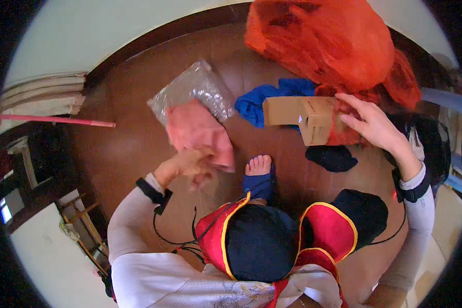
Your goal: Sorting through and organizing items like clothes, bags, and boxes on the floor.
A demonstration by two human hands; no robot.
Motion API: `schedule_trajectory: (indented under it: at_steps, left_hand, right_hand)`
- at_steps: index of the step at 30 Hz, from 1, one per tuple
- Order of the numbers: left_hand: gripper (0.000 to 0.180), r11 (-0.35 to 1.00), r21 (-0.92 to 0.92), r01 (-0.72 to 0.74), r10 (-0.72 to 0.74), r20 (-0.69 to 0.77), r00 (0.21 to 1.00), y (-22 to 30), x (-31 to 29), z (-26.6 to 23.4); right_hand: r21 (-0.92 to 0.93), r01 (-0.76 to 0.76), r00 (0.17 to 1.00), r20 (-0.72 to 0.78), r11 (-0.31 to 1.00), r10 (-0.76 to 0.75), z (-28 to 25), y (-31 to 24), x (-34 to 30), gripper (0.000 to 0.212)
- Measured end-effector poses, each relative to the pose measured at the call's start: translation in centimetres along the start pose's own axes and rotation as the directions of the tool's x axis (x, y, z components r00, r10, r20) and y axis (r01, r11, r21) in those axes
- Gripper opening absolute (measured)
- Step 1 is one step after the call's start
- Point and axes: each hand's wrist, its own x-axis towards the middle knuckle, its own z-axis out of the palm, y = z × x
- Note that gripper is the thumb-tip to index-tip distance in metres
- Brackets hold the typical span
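My left hand [192, 161] hovers over the lower edge of a pink cloth [197, 126]; its fingers are blurred, so I cannot make out whether they grip it. Under the cloth's upper part lies a clear crinkled plastic bag [210, 84]. On the right, my right hand [377, 126] grips the right end of a small brown cardboard box [315, 123], fingers on top and thumb at its side. The box's left flap [281, 109] sticks out. Thin orange-red plastic shows between the box and my palm.
A large orange-red plastic bag [323, 38] bulges by the far wall. Beside the box lie a blue cloth [251, 105] and a dark cloth bundle [331, 157]. A black bag [428, 143] stands at right. A pink pole [61, 120] juts in from the left.
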Motion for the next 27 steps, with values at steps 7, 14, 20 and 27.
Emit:
schedule_trajectory:
  at_steps: [7,14,20,27]
  left_hand:
    - [0.033,0.610,0.520,-0.598,0.777,-0.245,0.580,8.8,10.2,4.9]
    - [0.033,0.464,0.522,-0.716,0.836,0.009,0.548,18.5,13.3,6.3]
    - [0.038,0.718,0.292,-0.632,0.533,0.353,0.769,22.1,18.4,8.5]
    - [0.047,0.709,0.321,-0.628,0.522,0.360,0.773,20.0,19.8,8.4]
  right_hand:
    - [-0.028,0.006,0.999,-0.036,1.000,-0.007,-1.0,1.1,-2.4,0.037]
    - [0.082,-0.014,1.000,-0.027,0.997,0.016,2.3,2.9,-3.5,0.042]
    - [0.403,-0.056,0.996,0.088,0.913,0.022,6.3,2.5,-1.1,0.047]
    - [0.753,0.088,0.995,-0.101,0.652,-0.017,2.2,2.5,-3.5,0.041]
